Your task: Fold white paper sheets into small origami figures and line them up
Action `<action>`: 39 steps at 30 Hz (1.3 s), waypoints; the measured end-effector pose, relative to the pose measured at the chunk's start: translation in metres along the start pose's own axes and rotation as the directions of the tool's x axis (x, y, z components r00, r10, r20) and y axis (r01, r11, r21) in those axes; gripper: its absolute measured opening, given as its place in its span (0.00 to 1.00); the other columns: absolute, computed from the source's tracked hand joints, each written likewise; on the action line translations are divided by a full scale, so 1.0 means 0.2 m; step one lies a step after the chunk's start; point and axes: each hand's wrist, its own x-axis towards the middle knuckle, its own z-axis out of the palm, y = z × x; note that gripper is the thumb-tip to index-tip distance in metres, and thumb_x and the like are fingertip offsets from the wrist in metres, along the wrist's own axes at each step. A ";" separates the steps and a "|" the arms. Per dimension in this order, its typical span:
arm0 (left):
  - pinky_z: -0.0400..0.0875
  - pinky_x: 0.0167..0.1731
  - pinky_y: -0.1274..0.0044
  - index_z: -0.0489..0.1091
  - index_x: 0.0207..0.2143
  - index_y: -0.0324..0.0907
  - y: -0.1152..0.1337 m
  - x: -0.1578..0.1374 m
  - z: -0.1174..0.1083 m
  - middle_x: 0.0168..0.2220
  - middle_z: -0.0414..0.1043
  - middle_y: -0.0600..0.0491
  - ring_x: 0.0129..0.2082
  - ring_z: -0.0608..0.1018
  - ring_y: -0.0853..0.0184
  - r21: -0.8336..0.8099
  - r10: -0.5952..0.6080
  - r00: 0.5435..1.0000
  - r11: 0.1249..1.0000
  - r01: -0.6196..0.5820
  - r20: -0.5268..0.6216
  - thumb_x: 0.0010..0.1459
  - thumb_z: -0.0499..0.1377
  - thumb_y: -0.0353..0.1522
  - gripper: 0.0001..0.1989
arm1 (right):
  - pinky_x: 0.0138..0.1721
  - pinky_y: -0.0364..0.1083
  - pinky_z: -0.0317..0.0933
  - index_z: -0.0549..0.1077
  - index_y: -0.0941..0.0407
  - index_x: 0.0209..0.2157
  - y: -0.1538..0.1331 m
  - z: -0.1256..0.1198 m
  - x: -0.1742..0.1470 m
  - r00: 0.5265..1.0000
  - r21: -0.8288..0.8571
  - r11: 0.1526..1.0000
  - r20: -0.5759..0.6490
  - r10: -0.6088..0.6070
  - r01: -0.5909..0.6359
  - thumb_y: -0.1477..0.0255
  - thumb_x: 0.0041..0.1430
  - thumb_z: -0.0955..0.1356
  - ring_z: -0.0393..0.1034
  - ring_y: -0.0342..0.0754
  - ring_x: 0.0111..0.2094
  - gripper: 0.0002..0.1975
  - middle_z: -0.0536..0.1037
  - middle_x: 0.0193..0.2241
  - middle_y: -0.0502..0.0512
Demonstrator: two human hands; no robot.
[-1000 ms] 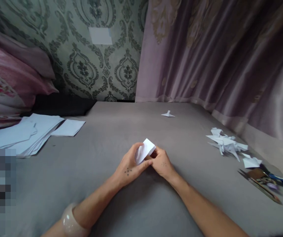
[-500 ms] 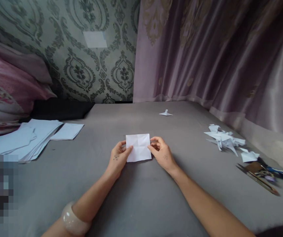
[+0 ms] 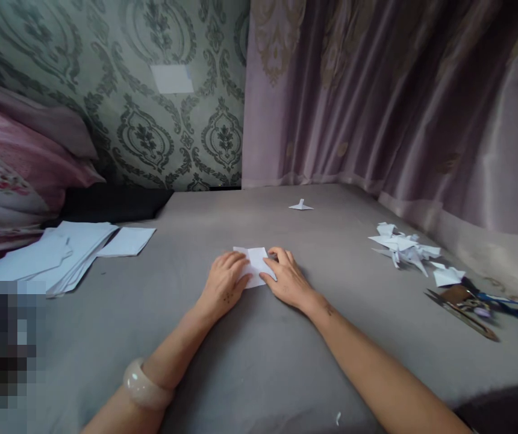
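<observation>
Left hand point(image 3: 226, 278) inward, paper stack point(image 3: 55, 253) apart

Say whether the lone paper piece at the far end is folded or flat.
Folded: the paper piece has two side points and a raised middle.

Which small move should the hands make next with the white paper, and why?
Perhaps press the white paper along its fold: its top edge dips, so it seems not fully flat. The left hand lies over its left part, and the right hand touches its right side.
</observation>
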 end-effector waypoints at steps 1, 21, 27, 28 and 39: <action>0.64 0.52 0.65 0.69 0.46 0.42 0.01 0.00 -0.01 0.49 0.71 0.45 0.51 0.71 0.58 -0.035 0.054 0.996 0.998 -0.052 0.077 0.60 0.55 0.37 0.13 | 0.54 0.51 0.57 0.73 0.56 0.46 0.00 0.00 0.00 1.000 0.003 1.000 0.003 -0.007 0.007 0.67 0.60 0.66 0.61 0.52 0.49 0.14 0.68 0.49 0.60; 0.67 0.38 0.75 0.72 0.32 0.41 0.14 0.12 -0.11 0.34 0.72 0.48 0.37 0.73 0.63 0.098 0.112 0.903 0.981 -0.167 0.415 0.63 0.48 0.31 0.13 | 0.42 0.46 0.60 0.77 0.56 0.34 -0.04 -0.11 -0.07 0.987 -0.081 0.994 0.146 -0.061 0.073 0.71 0.61 0.64 0.66 0.49 0.41 0.09 0.73 0.35 0.57; 0.66 0.37 0.75 0.72 0.29 0.41 0.10 0.13 -0.05 0.34 0.73 0.48 0.37 0.74 0.62 0.019 -0.088 0.951 0.996 0.086 0.296 0.60 0.53 0.34 0.11 | 0.40 0.45 0.58 0.76 0.55 0.32 -0.03 -0.06 -0.11 0.998 -0.042 0.998 0.040 0.049 -0.047 0.71 0.62 0.64 0.67 0.47 0.37 0.09 0.74 0.32 0.54; 0.66 0.37 0.74 0.72 0.30 0.41 0.10 0.13 -0.04 0.35 0.73 0.47 0.37 0.73 0.62 0.013 -0.111 0.951 0.994 0.112 0.288 0.59 0.53 0.34 0.11 | 0.39 0.44 0.58 0.76 0.55 0.32 -0.02 -0.06 -0.12 0.997 -0.020 0.997 0.030 0.070 -0.070 0.70 0.62 0.64 0.67 0.46 0.37 0.09 0.74 0.32 0.54; 0.66 0.38 0.72 0.73 0.29 0.40 0.10 0.15 -0.03 0.34 0.73 0.47 0.37 0.74 0.61 -0.112 -0.239 0.935 0.955 0.275 0.261 0.54 0.56 0.32 0.07 | 0.36 0.44 0.58 0.75 0.54 0.31 -0.01 -0.04 -0.09 0.974 0.036 0.973 0.008 0.228 -0.228 0.71 0.61 0.64 0.68 0.46 0.33 0.09 0.74 0.32 0.54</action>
